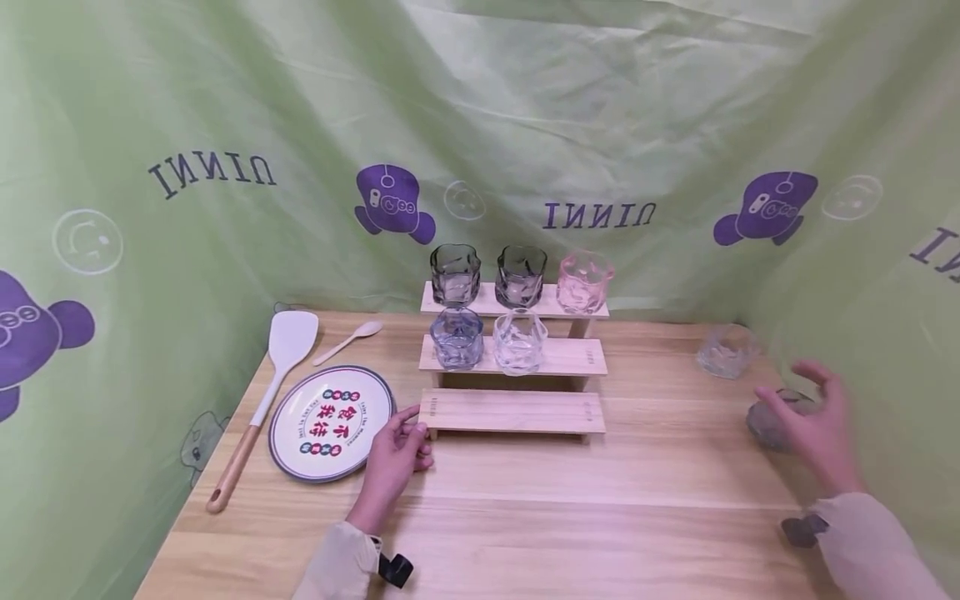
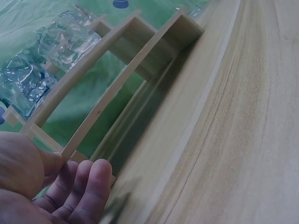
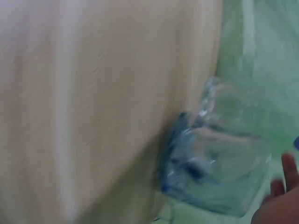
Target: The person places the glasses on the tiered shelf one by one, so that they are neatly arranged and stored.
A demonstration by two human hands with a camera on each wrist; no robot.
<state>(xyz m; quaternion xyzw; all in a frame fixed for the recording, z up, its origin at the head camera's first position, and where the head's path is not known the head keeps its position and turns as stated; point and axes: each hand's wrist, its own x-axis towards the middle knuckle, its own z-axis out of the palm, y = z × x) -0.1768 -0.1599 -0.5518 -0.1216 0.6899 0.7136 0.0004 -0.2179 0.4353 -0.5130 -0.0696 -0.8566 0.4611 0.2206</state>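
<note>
A three-tier wooden stand [image 1: 517, 412] is on the table, its lowest step bare. My left hand [image 1: 393, 454] pinches the left end of that step between thumb and fingers, as the left wrist view shows. Toward the right edge my right hand [image 1: 825, 425] hovers beside a tinted glass [image 1: 767, 427], thumb and fingers spread and apart from it. In the right wrist view this glass [image 3: 210, 168] looks bluish, and the fingers [image 3: 290, 170] show at the lower right. A clear glass [image 1: 726, 352] stands just behind it.
Two dark glasses [image 1: 455, 275] and a pink glass [image 1: 585, 283] occupy the top step. A blue glass [image 1: 457, 340] and a clear glass are on the middle one. Left lie a plate [image 1: 330, 429], a white spatula [image 1: 273, 383] and a small spoon [image 1: 348, 342]. Green curtain [image 1: 480, 125] surrounds the table.
</note>
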